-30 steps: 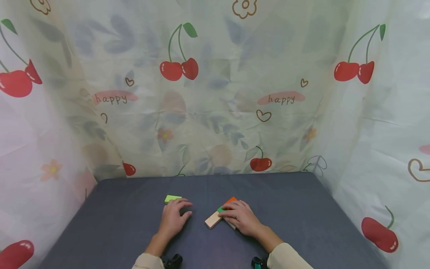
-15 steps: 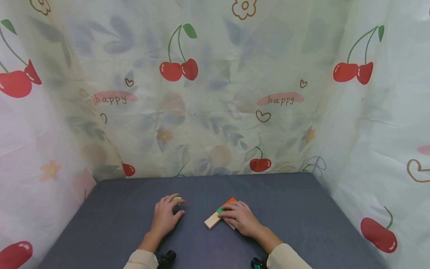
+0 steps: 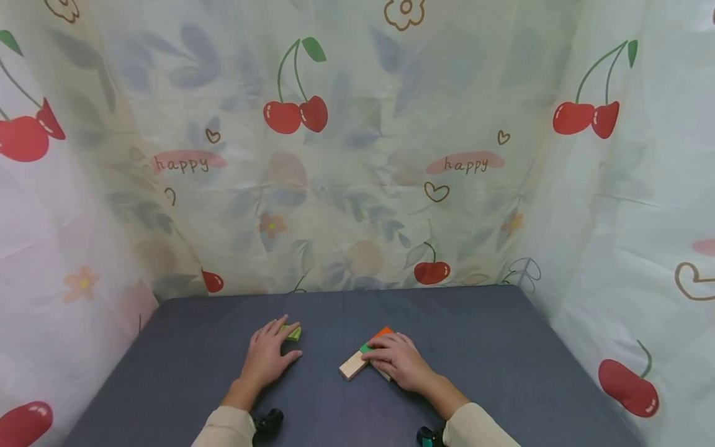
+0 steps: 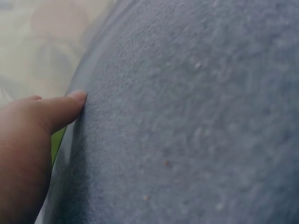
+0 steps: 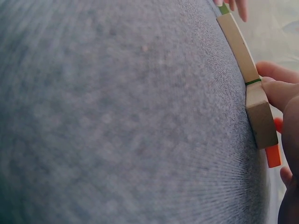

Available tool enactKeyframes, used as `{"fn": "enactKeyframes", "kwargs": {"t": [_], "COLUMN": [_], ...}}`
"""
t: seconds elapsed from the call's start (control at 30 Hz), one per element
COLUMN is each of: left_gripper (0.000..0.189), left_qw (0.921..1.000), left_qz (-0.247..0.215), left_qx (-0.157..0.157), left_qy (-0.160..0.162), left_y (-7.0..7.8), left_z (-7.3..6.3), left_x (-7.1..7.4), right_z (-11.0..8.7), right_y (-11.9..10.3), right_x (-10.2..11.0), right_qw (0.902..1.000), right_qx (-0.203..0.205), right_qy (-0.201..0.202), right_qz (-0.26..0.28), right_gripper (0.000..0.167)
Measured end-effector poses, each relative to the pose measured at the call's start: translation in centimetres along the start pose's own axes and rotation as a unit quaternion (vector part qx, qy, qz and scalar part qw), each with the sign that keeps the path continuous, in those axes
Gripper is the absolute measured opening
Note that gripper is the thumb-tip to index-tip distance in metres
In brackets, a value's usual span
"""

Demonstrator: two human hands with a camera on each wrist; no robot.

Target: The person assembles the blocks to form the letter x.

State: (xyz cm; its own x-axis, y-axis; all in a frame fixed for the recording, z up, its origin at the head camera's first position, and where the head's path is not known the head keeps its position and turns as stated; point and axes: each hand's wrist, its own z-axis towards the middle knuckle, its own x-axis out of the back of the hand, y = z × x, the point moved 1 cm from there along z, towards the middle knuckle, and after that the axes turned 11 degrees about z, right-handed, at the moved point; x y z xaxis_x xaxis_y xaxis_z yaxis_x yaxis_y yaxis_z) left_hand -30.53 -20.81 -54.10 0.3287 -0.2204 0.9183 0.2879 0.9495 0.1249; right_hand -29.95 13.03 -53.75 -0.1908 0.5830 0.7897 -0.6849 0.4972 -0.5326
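My left hand (image 3: 265, 355) lies palm down with its fingers spread. Its fingertips reach over a yellow-green block (image 3: 293, 334), partly covering it; the thumb stands apart from the block. In the left wrist view, a sliver of green (image 4: 56, 142) shows beside the thumb. My right hand (image 3: 403, 363) rests over a small group of joined blocks: an orange one (image 3: 384, 331), a green one (image 3: 365, 348) and a plain wooden one (image 3: 353, 365). Another wooden block (image 3: 382, 372) sticks out below the fingers. In the right wrist view, the thumb touches the wooden blocks (image 5: 240, 46) near their joint.
A dark grey cloth covers the table (image 3: 329, 403). Behind and at both sides hangs a pale curtain (image 3: 357, 217) with cherries and flowers. Black wrist devices (image 3: 268, 423) sit under the cuffs.
My left hand has moved left and slightly forward, its fingers spreading over the yellow-green block, which now appears turned. My right hand stays on the joined blocks.
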Motion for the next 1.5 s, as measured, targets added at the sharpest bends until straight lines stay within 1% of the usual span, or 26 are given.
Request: {"fn": "enactKeyframes", "kwargs": {"t": [0.13,0.27,0.6,0.8,0.93,1.03,1.2,1.3,1.5], "left_gripper": [0.066,0.070,0.072,0.070,0.067,0.062,0.053,0.048,0.040], "left_qw": [0.9995,0.9986,0.9968,0.9952,0.9956,0.9964,0.9971,0.9978,0.9991], "left_qz": [0.006,0.014,0.000,0.004,0.010,0.009,0.016,0.023,0.033], "left_qx": [0.007,0.012,0.025,0.034,0.030,0.027,0.027,0.023,0.014], "left_qy": [-0.030,-0.049,-0.076,-0.092,-0.088,-0.079,-0.069,-0.058,-0.022], "left_y": [-0.33,-0.58,-0.97,-1.04,-1.01,-0.97,-1.00,-1.04,-1.04], "left_z": [-0.01,0.02,0.08,0.28,0.41,0.49,0.64,0.61,0.44], "left_x": [0.07,0.01,-0.05,-0.08,0.01,0.07,0.23,0.27,0.17], "right_z": [0.00,0.02,0.08,0.06,0.03,0.01,-0.05,-0.06,-0.04], "right_y": [0.04,0.01,-0.36,-0.37,-0.30,-0.27,-0.22,-0.15,-0.20], "right_x": [-0.03,-0.02,0.13,0.16,0.17,0.17,0.11,0.07,0.05], "right_qw": [1.0000,1.0000,0.9999,0.9999,0.9999,0.9999,1.0000,0.9999,1.0000], "right_qx": [0.000,-0.002,-0.008,-0.011,-0.010,-0.010,0.003,0.007,0.001], "right_qy": [0.000,0.003,0.001,0.000,-0.001,-0.001,0.005,0.008,0.004], "right_qz": [0.003,0.006,0.008,0.006,0.004,0.004,0.007,0.002,-0.004], "right_gripper": [0.027,0.027,0.027,0.027,0.027,0.027,0.027,0.026,0.026]}}
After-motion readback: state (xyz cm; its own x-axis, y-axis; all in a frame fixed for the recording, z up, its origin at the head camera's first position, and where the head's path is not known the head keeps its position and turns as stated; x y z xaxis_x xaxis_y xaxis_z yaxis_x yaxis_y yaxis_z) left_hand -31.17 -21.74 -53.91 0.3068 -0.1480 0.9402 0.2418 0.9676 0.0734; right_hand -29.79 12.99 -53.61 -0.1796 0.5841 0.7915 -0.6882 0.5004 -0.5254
